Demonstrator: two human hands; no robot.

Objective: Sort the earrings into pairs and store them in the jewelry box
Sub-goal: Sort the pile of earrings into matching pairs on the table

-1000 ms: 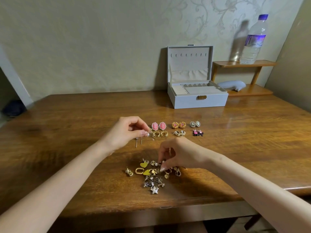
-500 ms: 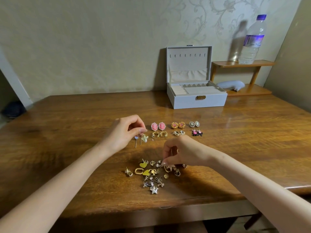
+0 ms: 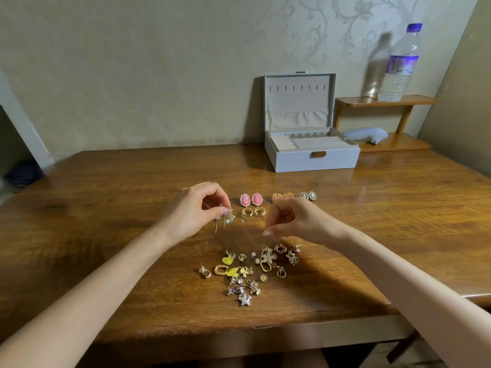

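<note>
Sorted earring pairs lie in rows on the wooden table (image 3: 106, 197): pink cameos (image 3: 251, 199), gold-rimmed pink rounds (image 3: 281, 196), grey cameos (image 3: 308, 195), gold knots (image 3: 253, 212) and thin sticks (image 3: 220, 226). My left hand (image 3: 195, 212) pinches a small flower earring (image 3: 229, 217) beside the sticks. My right hand (image 3: 295, 221) hovers above the unsorted pile (image 3: 249, 269) with its fingers curled inward; whatever is inside them is hidden. The grey jewelry box (image 3: 310, 158) stands open at the back right.
A wooden two-level shelf (image 3: 382, 100) at the back right carries a water bottle (image 3: 400, 62) on top and a grey curved object (image 3: 366, 134) below. The table's front edge runs just behind the pile, and walls close in at the back and right.
My right hand has lifted off the pile and moved up toward the sorted rows. My left fingertips dropped back onto the flower earring beside the sticks.
</note>
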